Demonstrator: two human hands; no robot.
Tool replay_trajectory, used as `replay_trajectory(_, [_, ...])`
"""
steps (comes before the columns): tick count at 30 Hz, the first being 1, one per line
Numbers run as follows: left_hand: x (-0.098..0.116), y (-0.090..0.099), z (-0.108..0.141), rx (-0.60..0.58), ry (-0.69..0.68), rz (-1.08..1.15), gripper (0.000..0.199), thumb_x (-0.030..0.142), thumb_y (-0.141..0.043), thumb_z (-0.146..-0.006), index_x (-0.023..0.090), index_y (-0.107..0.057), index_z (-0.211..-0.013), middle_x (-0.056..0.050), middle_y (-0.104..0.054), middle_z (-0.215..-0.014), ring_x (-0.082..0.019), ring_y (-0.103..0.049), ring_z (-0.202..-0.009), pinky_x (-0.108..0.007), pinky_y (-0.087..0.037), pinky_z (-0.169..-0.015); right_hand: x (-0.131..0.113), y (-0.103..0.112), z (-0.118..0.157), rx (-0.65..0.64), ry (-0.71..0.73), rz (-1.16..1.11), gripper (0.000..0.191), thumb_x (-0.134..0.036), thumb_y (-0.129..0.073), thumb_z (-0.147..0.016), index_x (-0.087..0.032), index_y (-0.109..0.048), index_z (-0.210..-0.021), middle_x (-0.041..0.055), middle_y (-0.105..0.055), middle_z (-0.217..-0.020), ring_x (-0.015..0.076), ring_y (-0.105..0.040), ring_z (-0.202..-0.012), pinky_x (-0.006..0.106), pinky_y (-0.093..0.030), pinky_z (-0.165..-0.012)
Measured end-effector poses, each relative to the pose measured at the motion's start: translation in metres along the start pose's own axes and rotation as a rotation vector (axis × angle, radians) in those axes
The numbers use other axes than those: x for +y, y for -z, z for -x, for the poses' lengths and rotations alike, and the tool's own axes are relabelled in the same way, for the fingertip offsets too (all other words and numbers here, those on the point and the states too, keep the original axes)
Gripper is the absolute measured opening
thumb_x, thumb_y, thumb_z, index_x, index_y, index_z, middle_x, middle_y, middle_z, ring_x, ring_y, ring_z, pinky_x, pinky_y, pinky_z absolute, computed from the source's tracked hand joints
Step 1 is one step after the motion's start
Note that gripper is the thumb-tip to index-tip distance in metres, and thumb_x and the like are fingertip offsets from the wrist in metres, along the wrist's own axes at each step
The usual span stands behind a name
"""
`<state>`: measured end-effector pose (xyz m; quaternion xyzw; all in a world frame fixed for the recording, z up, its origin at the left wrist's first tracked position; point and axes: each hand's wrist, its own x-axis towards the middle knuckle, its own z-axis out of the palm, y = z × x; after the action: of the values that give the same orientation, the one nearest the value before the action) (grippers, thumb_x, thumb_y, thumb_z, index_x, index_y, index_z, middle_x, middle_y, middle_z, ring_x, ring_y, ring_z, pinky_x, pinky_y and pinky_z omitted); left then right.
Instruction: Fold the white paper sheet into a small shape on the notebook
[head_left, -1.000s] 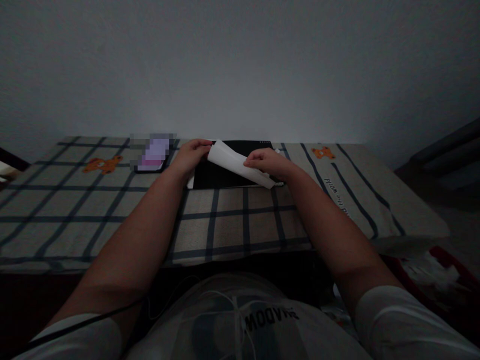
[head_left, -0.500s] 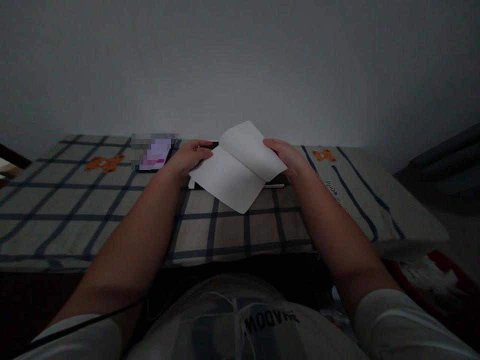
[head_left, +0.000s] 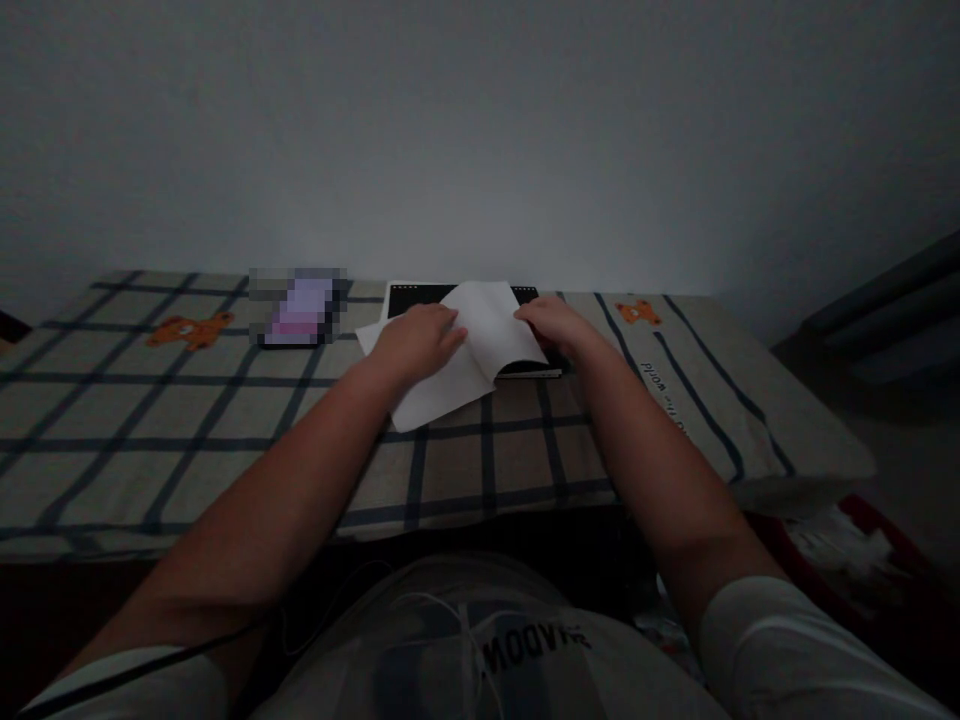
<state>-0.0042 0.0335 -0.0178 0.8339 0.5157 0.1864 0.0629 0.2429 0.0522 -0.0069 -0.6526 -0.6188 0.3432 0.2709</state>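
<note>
A white sheet of paper (head_left: 499, 325) with a crease across it is held tilted above a dark, flat pad (head_left: 412, 298) with a light border and a row of small marks along its top edge. My left hand (head_left: 420, 345) lies over the paper's left part, its fingers closed on it near the crease. At the right edge, my right hand (head_left: 555, 322) pinches the folded-over part, which bows upward. The undersides of both hands' grips are hidden. Most of the pad is covered by the paper.
The table has a checked cloth (head_left: 262, 470) with printed bears. To the left lies a phone (head_left: 300, 310), its screen lit and partly blurred out. A wall (head_left: 480, 140) rises behind the table. A red container (head_left: 862, 520) with whitish contents stands below at the right.
My left hand has moved right, onto the paper near the crease. The paper has turned and come lower, and more of the pad shows. My right hand still holds the right edge.
</note>
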Motion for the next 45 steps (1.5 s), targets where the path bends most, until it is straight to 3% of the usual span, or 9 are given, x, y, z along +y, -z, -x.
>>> replay_trajectory(5, [0.004, -0.018, 0.001, -0.091, -0.043, -0.032, 0.063, 0.047, -0.040, -0.105, 0.012, -0.043, -0.158, -0.018, -0.040, -0.166, -0.032, -0.039, -0.153, -0.044, -0.032, -0.124, -0.004, 0.004, 0.014, -0.182, 0.018, 0.202, 0.029, -0.027, -0.061, -0.087, -0.021, -0.058, -0.058, 0.0042, -0.061, -0.055, 0.0156, -0.053, -0.048, 0.031, -0.042, -0.052])
replay_trajectory(9, [-0.003, -0.023, 0.000, -0.149, -0.106, -0.088, 0.067, 0.049, -0.039, -0.106, 0.012, -0.036, -0.162, -0.017, -0.034, -0.170, -0.030, -0.032, -0.158, -0.041, -0.024, -0.128, -0.001, 0.021, 0.014, -0.072, 0.057, 0.489, 0.033, -0.030, -0.067, -0.086, -0.022, -0.058, -0.055, 0.0046, -0.061, -0.053, 0.0175, -0.056, -0.053, 0.033, -0.041, -0.056])
replay_trajectory(11, [-0.004, -0.024, 0.001, -0.181, -0.117, -0.132, 0.070, 0.051, -0.042, -0.105, 0.012, -0.036, -0.163, -0.017, -0.032, -0.171, -0.033, -0.029, -0.159, -0.044, -0.023, -0.129, -0.001, 0.028, 0.011, 0.020, 0.093, 0.510, 0.024, -0.028, -0.068, -0.085, -0.021, -0.064, -0.064, 0.0072, -0.068, -0.065, 0.0206, -0.062, -0.062, 0.034, -0.045, -0.061])
replay_trajectory(14, [-0.003, -0.025, 0.000, -0.201, -0.151, -0.180, 0.072, 0.054, -0.043, -0.105, 0.011, -0.035, -0.163, -0.018, -0.032, -0.170, -0.035, -0.028, -0.159, -0.047, -0.024, -0.128, -0.006, 0.029, 0.006, 0.177, 0.310, 0.532, 0.012, -0.025, -0.065, -0.088, -0.017, -0.073, -0.086, 0.0127, -0.075, -0.091, 0.0255, -0.068, -0.084, 0.037, -0.051, -0.077])
replay_trajectory(18, [-0.002, -0.024, -0.001, -0.201, -0.235, -0.209, 0.070, 0.053, -0.041, -0.106, 0.013, -0.036, -0.163, -0.016, -0.035, -0.169, -0.031, -0.031, -0.158, -0.044, -0.026, -0.127, -0.012, 0.006, -0.005, 0.027, 0.681, 0.611, 0.030, -0.028, -0.054, -0.097, -0.014, -0.076, -0.113, 0.0166, -0.073, -0.123, 0.0279, -0.066, -0.116, 0.040, -0.049, -0.103])
replay_trajectory(20, [-0.001, -0.024, -0.002, -0.199, -0.265, -0.230, 0.068, 0.052, -0.041, -0.107, 0.012, -0.037, -0.162, -0.016, -0.035, -0.169, -0.030, -0.033, -0.157, -0.043, -0.026, -0.127, -0.008, -0.009, -0.012, -0.098, 0.760, 0.675, 0.042, -0.030, -0.050, -0.100, -0.012, -0.069, -0.133, 0.0187, -0.063, -0.145, 0.0292, -0.057, -0.136, 0.043, -0.042, -0.116])
replay_trajectory(24, [0.001, -0.022, -0.005, -0.230, -0.283, -0.270, 0.068, 0.049, -0.041, -0.107, 0.006, -0.038, -0.160, -0.020, -0.035, -0.168, -0.029, -0.035, -0.156, -0.040, -0.025, -0.128, 0.012, -0.026, -0.025, -0.170, 0.698, 0.769, 0.064, -0.041, -0.043, -0.105, -0.008, -0.044, -0.159, 0.0199, -0.034, -0.169, 0.0317, -0.032, -0.158, 0.049, -0.029, -0.127])
replay_trajectory(34, [-0.005, -0.016, -0.032, -0.221, -0.205, -0.395, 0.063, 0.040, -0.033, -0.109, -0.001, -0.042, -0.156, -0.024, -0.040, -0.164, -0.028, -0.037, -0.155, -0.037, -0.027, -0.128, 0.021, -0.037, -0.023, -0.116, 0.652, 0.775, 0.067, -0.047, -0.038, -0.107, -0.009, -0.038, -0.163, 0.0187, -0.030, -0.171, 0.0332, -0.029, -0.159, 0.050, -0.028, -0.127])
replay_trajectory(45, [-0.015, -0.019, -0.026, -0.151, -0.218, -0.301, 0.060, 0.033, -0.028, -0.108, 0.002, -0.045, -0.156, -0.019, -0.042, -0.165, -0.026, -0.039, -0.154, -0.041, -0.030, -0.127, 0.020, -0.040, -0.018, -0.132, 0.658, 0.714, 0.071, -0.050, -0.036, -0.107, -0.012, -0.027, -0.167, 0.0164, -0.022, -0.174, 0.0331, -0.021, -0.161, 0.056, -0.024, -0.127])
